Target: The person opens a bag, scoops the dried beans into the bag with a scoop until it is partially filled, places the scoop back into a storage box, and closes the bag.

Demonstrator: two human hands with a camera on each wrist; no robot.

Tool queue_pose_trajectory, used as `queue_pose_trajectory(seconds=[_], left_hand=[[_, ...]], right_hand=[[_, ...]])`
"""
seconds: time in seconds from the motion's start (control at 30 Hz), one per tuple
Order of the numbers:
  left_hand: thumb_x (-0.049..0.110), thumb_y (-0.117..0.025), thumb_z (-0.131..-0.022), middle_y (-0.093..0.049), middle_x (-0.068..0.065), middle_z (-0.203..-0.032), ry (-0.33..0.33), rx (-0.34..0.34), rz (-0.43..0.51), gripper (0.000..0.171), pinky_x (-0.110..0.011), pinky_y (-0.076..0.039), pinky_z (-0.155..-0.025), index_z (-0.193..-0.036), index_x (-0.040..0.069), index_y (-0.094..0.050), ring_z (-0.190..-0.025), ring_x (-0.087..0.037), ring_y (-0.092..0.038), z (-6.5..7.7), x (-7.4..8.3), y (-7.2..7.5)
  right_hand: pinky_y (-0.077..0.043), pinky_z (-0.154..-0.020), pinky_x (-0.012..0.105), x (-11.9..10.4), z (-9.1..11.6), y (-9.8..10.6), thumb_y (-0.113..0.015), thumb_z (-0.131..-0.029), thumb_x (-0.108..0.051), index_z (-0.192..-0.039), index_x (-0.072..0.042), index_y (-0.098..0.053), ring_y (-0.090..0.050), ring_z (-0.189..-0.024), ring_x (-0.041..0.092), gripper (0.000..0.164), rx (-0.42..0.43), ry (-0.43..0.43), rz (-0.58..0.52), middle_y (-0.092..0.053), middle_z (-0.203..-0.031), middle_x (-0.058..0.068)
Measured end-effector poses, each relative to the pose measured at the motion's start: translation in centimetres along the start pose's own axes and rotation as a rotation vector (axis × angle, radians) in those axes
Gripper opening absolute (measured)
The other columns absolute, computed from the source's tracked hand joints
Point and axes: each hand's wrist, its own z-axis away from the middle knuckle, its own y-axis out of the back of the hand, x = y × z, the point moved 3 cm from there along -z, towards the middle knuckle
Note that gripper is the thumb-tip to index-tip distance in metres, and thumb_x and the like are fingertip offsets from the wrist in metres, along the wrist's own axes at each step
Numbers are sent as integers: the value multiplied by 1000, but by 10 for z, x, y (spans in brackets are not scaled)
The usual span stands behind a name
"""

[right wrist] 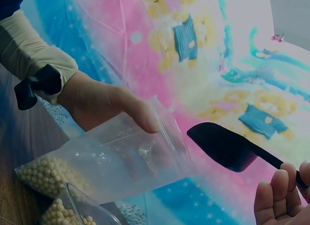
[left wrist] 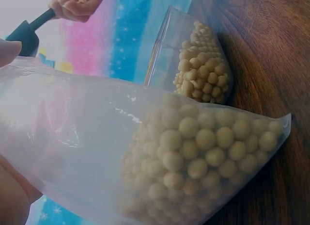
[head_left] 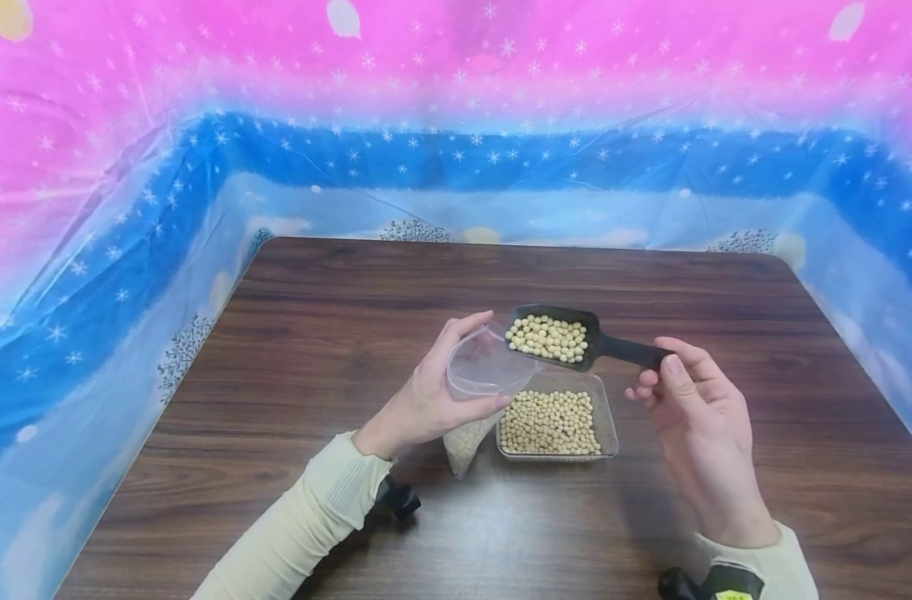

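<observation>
The left hand (head_left: 429,387), thumb and fingers spread apart, grips a frosted plastic bag (left wrist: 145,147) by its mouth, beside a clear container (head_left: 607,412). The right hand (head_left: 699,417) pinches a black scoop (right wrist: 223,146) of soybeans (head_left: 548,337) at the opening; the left wrist view cuts the scoop off.

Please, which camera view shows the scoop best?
The head view. It shows the scoop and, from above, the beans inside it. The left wrist view shows only part of the scoop, at the upper left; the right wrist view shows its dark outside, not the beans inside.
</observation>
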Motion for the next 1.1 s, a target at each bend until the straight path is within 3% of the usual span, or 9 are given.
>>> queue_pose_trajectory(seconds=[0.23,0.4,0.67,0.9,1.1], left_hand=[[1,-79,-78,-49,-14,-123,-11,-4,3,82,-43,-48,-98,-145,3,-32,-115,-26,-50,0,0,0],[0,-78,-78,-48,-15,-124,-22,-5,6,82,-48,-46,-99,-145,2,-32,-116,-32,-49,-1,0,0],[1,-78,-78,-48,-14,-123,-3,-4,1,82,-46,-45,-101,-145,3,-32,-115,-29,-49,0,1,0],[1,-77,-79,-47,-17,-124,19,-6,34,80,-48,-50,-95,-145,4,-32,-113,-32,-50,0,1,0],[11,-80,-79,-47,-8,-128,-4,0,10,86,-44,-49,-96,-149,19,-31,-115,-25,-49,1,-22,-2]], right_hand=[[-56,-75,29,-1,1,-6,-44,-101,1,-124,7,-54,-62,-79,18,25,47,41,174,-66,-83,10],[-56,-75,29,-2,1,-8,-45,-100,1,-125,8,-52,-62,-79,18,26,72,54,221,-65,-83,10],[-57,-76,33,-3,2,-10,-41,-99,9,-125,16,-47,-64,-79,23,28,7,101,97,-66,-84,18],[-57,-76,33,-6,3,-11,-41,-98,11,-125,16,-47,-64,-81,23,28,8,120,101,-66,-85,18],[-57,-76,34,-8,4,-13,-40,-98,12,-124,17,-47,-64,-79,25,27,5,144,101,-66,-84,18]])
